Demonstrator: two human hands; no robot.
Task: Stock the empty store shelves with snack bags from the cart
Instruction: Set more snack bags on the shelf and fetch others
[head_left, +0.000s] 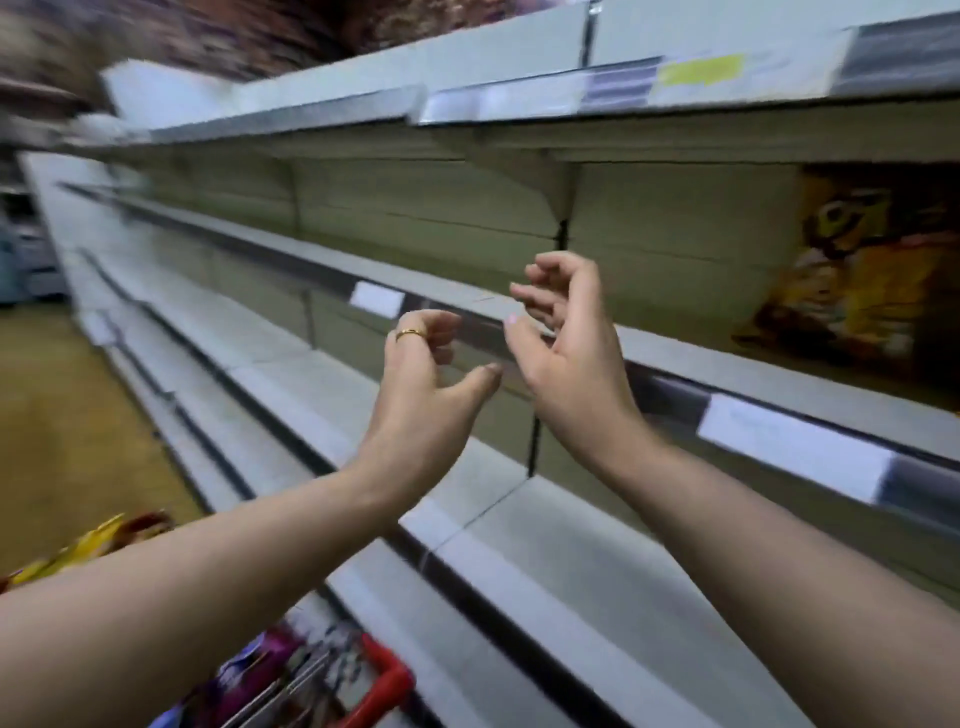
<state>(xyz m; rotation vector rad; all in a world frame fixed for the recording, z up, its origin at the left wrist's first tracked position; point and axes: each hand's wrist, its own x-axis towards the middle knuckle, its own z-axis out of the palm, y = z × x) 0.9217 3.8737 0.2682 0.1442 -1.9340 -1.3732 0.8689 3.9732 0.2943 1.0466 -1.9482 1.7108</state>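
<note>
At the near left, the cart (387, 680) with its red corner holds snack bags (249, 670), yellow and purple. The left hand (421, 400), a gold ring (410, 333) on one finger, is raised before the shelves (545, 561), fingers loosely curled, holding nothing. Just right of it, the right hand (566, 358) is likewise loose and empty. At the far right, an orange bag (857, 280) stands on one of the shelves
</note>
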